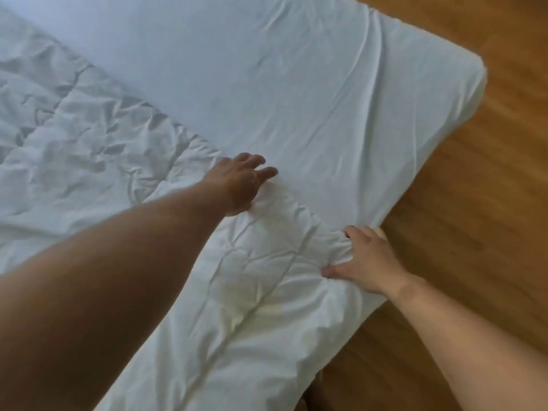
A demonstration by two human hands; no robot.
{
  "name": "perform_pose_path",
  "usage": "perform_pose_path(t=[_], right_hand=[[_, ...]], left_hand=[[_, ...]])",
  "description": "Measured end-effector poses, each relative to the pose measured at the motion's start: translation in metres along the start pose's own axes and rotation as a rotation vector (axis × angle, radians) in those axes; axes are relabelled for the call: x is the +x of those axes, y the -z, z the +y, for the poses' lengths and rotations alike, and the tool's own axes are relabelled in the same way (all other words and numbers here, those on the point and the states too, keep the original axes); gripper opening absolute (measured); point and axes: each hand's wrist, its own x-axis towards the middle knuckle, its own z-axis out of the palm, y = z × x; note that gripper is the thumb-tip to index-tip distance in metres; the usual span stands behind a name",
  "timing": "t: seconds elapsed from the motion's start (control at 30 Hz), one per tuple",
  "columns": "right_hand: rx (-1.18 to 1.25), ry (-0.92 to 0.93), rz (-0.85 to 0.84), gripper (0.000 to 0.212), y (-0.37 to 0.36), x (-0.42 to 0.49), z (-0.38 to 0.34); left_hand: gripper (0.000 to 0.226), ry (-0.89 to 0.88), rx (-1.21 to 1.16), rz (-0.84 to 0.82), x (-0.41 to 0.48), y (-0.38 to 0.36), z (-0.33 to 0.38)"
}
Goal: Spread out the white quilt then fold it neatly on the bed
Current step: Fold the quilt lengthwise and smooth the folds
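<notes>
The white quilt (89,149) lies crumpled over the left and near part of the bed (326,84), its edge running diagonally from upper left down to the bed's near side. My left hand (240,182) rests flat on the quilt's edge, fingers spread toward the bare sheet. My right hand (364,259) is at the bed's near edge, fingers curled around a bunched corner of the quilt. The quilt's near end hangs toward the bottom of the view, partly hidden by my left forearm.
The bare white fitted sheet covers the bed's far and right part up to its rounded corner (471,72). Wooden floor (489,203) runs along the bed's right and near side.
</notes>
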Motion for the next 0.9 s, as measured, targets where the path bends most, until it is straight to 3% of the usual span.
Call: perform_pose_path(t=[0.1,0.23,0.33,0.43,0.6,0.77,0.9], right_hand=[[0.044,0.030,-0.047,0.088,-0.006,0.000,0.009],[0.161,-0.077,-0.093,0.096,-0.018,-0.006,0.026],[0.247,-0.106,-0.070,0.066,-0.024,-0.012,0.031],[0.192,-0.107,-0.029,0.051,-0.027,-0.029,0.020],[0.108,0.017,0.005,0.036,-0.048,-0.108,-0.020],[-0.018,0.177,-0.075,0.036,-0.085,-0.197,-0.090],[-0.109,0.314,-0.181,0.048,-0.126,-0.264,-0.161]], left_hand=[[0.077,0.020,0.081,-0.041,0.024,-0.014,0.007],[0.065,0.068,0.121,-0.092,0.037,-0.019,0.008],[0.046,0.126,0.138,-0.111,0.030,-0.016,0.007],[0.032,0.169,0.048,-0.004,0.002,-0.027,0.011],[0.020,0.205,-0.131,0.172,-0.078,-0.052,0.007],[0.022,0.253,-0.221,0.384,-0.193,-0.077,-0.014],[0.023,0.309,-0.236,0.475,-0.322,-0.113,-0.051]])
